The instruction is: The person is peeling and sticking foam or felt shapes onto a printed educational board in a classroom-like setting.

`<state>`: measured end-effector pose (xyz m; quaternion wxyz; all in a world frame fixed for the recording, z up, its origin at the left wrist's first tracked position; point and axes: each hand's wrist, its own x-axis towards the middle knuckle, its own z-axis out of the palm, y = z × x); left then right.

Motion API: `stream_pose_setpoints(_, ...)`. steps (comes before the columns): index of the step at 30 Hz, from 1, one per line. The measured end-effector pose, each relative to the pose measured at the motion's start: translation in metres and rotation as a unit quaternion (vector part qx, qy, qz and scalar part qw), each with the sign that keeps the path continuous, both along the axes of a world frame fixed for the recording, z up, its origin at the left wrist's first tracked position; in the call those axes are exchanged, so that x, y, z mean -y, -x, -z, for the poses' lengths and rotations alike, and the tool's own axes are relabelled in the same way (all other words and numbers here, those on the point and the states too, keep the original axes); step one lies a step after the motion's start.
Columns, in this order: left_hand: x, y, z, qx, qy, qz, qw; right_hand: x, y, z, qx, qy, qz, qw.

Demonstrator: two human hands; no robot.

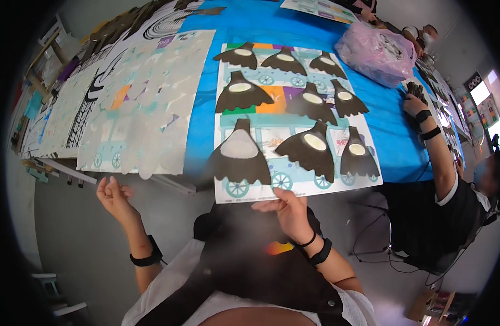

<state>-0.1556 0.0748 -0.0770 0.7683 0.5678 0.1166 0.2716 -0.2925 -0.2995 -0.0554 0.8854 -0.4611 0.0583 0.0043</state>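
My right hand (291, 215) is at the front edge of a printed board (224, 195), its thumb at the edge and fingers below. On that board lie several dark, wavy-hemmed, fan-shaped pieces (312, 102), most with a pale oval. The front left piece (242, 149) carries a larger whitish patch. My left hand (117, 200) is raised just off the table edge, fingers loosely bent and apart, with nothing visible in it. Nearest to it is a second printed sheet (198, 76), covered with pale translucent pieces (146, 122).
A blue cover (201, 117) lies over the table. A pink plastic bag (372, 51) stands at the back right. At right, a co-worker's hand (415, 106) holds dark pieces. More dark pieces (119, 27) lie at the far left. A chair (377, 239) stands at right.
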Motion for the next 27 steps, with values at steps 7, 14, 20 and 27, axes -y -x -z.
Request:
stream_pose_setpoints(7, 0.018, 0.009, -0.015, 0.223, -0.475, -0.2, 0.827, -0.009, 0.005, -0.006, -0.021, -0.09, 0.017, 0.996)
stream_pose_setpoints(14, 0.014, -0.019, -0.008, 0.169, -0.625, -0.072, 0.759, -0.011, 0.016, 0.01, 0.012, -0.122, -0.02, 0.992)
stream_pose_setpoints(20, 0.089, 0.036, -0.057, 0.208, -0.641, -0.103, 0.732, 0.004, 0.019, 0.019, 0.062, 0.059, 0.12, 0.989)
stream_pose_setpoints(27, 0.087, 0.042, -0.056, 0.252, -0.667, -0.153, 0.684, 0.015, 0.016, 0.001, 0.098, 0.338, -0.204, 0.914)
